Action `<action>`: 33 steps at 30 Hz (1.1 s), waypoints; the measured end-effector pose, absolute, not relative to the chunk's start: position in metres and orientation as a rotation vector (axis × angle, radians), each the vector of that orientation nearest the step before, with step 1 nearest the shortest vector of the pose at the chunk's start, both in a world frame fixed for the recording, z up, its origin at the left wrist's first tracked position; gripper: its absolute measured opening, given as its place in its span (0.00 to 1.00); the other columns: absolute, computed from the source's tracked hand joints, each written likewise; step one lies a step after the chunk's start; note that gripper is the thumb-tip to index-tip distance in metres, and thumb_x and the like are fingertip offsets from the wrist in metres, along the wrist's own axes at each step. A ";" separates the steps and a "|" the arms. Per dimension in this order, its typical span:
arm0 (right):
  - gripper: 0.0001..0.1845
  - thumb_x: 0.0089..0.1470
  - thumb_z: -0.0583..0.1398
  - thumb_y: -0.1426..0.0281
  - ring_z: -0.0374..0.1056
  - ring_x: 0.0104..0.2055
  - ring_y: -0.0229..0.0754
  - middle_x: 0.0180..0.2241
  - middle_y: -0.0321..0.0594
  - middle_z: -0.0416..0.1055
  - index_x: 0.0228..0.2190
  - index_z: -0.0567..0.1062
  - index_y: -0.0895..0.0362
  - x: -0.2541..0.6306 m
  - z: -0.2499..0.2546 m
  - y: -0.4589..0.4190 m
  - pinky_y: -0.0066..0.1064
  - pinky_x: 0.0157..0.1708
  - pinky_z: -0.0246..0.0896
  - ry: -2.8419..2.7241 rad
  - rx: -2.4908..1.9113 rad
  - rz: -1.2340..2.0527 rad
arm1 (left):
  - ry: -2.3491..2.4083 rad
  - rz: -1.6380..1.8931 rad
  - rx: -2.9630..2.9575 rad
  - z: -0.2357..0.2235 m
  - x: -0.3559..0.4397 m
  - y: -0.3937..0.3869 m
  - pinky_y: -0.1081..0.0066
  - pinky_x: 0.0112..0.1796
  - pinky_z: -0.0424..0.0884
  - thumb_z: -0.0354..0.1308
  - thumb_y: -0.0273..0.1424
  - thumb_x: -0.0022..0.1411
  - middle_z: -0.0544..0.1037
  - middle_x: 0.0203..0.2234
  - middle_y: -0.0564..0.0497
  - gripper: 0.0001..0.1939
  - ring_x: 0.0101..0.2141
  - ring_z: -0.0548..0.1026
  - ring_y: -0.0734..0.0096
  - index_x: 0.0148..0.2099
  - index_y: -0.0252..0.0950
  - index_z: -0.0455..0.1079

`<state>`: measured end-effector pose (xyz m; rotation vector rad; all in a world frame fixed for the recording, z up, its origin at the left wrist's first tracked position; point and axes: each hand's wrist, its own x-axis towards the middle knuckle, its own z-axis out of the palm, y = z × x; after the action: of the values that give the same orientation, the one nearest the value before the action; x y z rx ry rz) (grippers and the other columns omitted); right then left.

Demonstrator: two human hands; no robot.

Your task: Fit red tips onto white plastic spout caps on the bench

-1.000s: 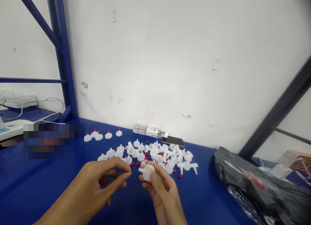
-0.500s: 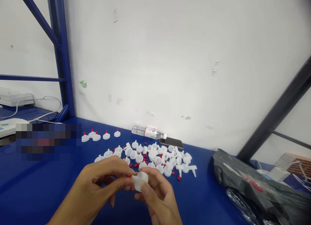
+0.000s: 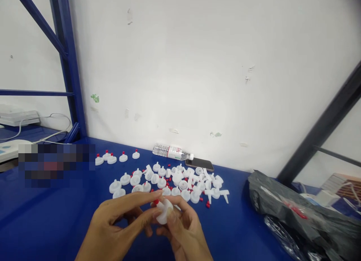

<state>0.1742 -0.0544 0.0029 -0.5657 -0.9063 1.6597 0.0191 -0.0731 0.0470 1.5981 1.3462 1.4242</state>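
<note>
Between the thumb and fingers of my right hand (image 3: 184, 227) is a white plastic nozzle cap (image 3: 164, 213), its spout tilted up to the left. On the spout's end sits a small red tip (image 3: 156, 202). My left hand (image 3: 121, 223) closes its thumb and index finger around that red tip; the fingertips partly hide it. Just beyond my hands lies a loose pile of white nozzle caps (image 3: 185, 195) and small red tips (image 3: 208, 204). Farther left, several white caps with red tips (image 3: 123, 157) stand upright on the blue table (image 3: 222, 234).
A clear plastic bottle (image 3: 172, 152) lies on its side along the wall, and a dark phone (image 3: 199, 163) rests beside it. At the right is a crumpled grey plastic bag (image 3: 282, 201). Blue metal posts (image 3: 70, 65) rise at the left.
My left fingers have shifted over the end of the spout, and the red tip now sits on it more upright. The cap has tilted upward in my right hand.
</note>
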 end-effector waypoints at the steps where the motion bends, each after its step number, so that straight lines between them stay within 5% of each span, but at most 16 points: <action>1: 0.29 0.41 0.76 0.51 0.77 0.32 0.42 0.33 0.44 0.81 0.39 0.82 0.58 0.174 0.004 -0.054 0.28 0.30 0.69 -0.928 -0.571 1.656 | 1.351 1.431 1.606 0.046 0.019 -0.073 0.75 0.21 0.75 0.69 0.45 0.55 0.80 0.18 0.56 0.13 0.17 0.74 0.72 0.40 0.46 0.85; 6: 0.35 0.44 0.74 0.46 0.80 0.36 0.47 0.39 0.50 0.82 0.45 0.79 0.59 0.174 0.012 -0.055 0.25 0.25 0.68 -0.903 -0.767 1.603 | 1.466 1.504 1.735 0.046 0.006 -0.066 0.75 0.24 0.75 0.66 0.45 0.58 0.86 0.30 0.54 0.13 0.22 0.78 0.71 0.40 0.45 0.85; 9: 0.35 0.45 0.73 0.45 0.81 0.33 0.45 0.43 0.52 0.82 0.44 0.76 0.58 0.175 0.017 -0.055 0.22 0.21 0.66 -0.797 -0.862 1.582 | 1.757 1.499 1.883 0.052 -0.019 -0.055 0.74 0.35 0.77 0.63 0.47 0.60 0.87 0.41 0.53 0.18 0.35 0.83 0.64 0.44 0.42 0.84; 12: 0.33 0.44 0.73 0.47 0.79 0.28 0.42 0.42 0.50 0.82 0.42 0.75 0.57 0.176 0.018 -0.054 0.21 0.18 0.61 -0.769 -0.848 1.579 | 2.213 1.189 2.013 0.059 -0.057 -0.041 0.67 0.49 0.72 0.54 0.45 0.67 0.85 0.48 0.53 0.22 0.48 0.81 0.57 0.52 0.38 0.81; 14: 0.32 0.44 0.73 0.48 0.78 0.26 0.41 0.40 0.49 0.82 0.40 0.74 0.57 0.176 0.017 -0.053 0.20 0.17 0.59 -0.774 -0.841 1.585 | 2.460 0.901 2.002 0.061 -0.086 -0.029 0.63 0.50 0.70 0.48 0.45 0.71 0.84 0.50 0.49 0.27 0.51 0.80 0.51 0.57 0.35 0.78; 18: 0.30 0.43 0.73 0.48 0.76 0.23 0.39 0.38 0.46 0.81 0.36 0.73 0.56 0.176 0.016 -0.053 0.20 0.15 0.57 -0.808 -0.844 1.588 | 2.592 0.418 1.823 0.056 -0.135 -0.011 0.62 0.40 0.70 0.48 0.43 0.70 0.85 0.45 0.41 0.25 0.46 0.81 0.41 0.55 0.38 0.80; 23: 0.28 0.44 0.73 0.48 0.73 0.21 0.36 0.37 0.44 0.80 0.35 0.74 0.56 0.177 0.015 -0.053 0.20 0.14 0.54 -0.859 -0.860 1.584 | 2.479 0.425 1.807 0.050 -0.150 -0.009 0.68 0.37 0.68 0.49 0.40 0.69 0.86 0.31 0.46 0.24 0.39 0.83 0.53 0.52 0.32 0.80; 33: 0.28 0.43 0.74 0.49 0.69 0.18 0.31 0.33 0.39 0.78 0.32 0.75 0.58 0.175 0.011 -0.052 0.16 0.12 0.51 -0.878 -0.830 1.574 | 2.536 0.449 1.748 0.042 -0.153 0.003 0.73 0.35 0.65 0.51 0.37 0.69 0.86 0.30 0.54 0.19 0.36 0.82 0.58 0.48 0.37 0.82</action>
<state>0.1750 -0.0524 0.0108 -0.8296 -0.8783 1.5739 -0.1532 0.0026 0.0425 1.7484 2.5359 0.4489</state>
